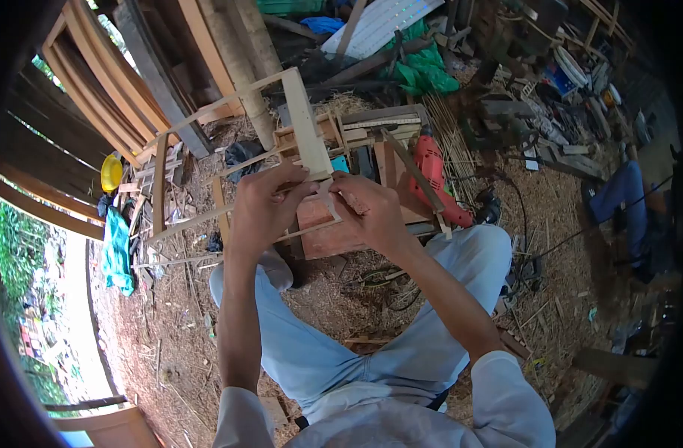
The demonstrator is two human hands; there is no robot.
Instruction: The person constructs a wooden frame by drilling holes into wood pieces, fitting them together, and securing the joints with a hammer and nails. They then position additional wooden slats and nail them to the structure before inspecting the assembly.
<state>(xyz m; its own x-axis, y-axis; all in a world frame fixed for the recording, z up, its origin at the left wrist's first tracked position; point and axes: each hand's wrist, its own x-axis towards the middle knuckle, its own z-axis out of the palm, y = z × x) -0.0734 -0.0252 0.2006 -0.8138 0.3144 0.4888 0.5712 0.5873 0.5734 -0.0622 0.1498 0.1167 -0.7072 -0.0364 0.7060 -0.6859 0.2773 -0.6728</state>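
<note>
A light wooden frame (306, 123) of thin slats and a wider board stretches from my hands toward the upper left. My left hand (270, 201) is closed at the near end of the wide board, its fingers and thumb pinched around the corner. Close beside it, my right hand (370, 213) pinches a thin pale strip (328, 200) that hangs curled between the two hands. My fingers partly hide the strip and the frame's corner. Beneath them stands a low reddish-brown wooden bench (323, 237).
A red power tool (432, 175) lies on the bench's right side, near my knee. Long timbers (106, 75) lean at the upper left, near a yellow bowl (111, 173). Shavings cover the ground (184, 321). At right, a person's blue trouser leg (616, 196) shows beside scrap piles.
</note>
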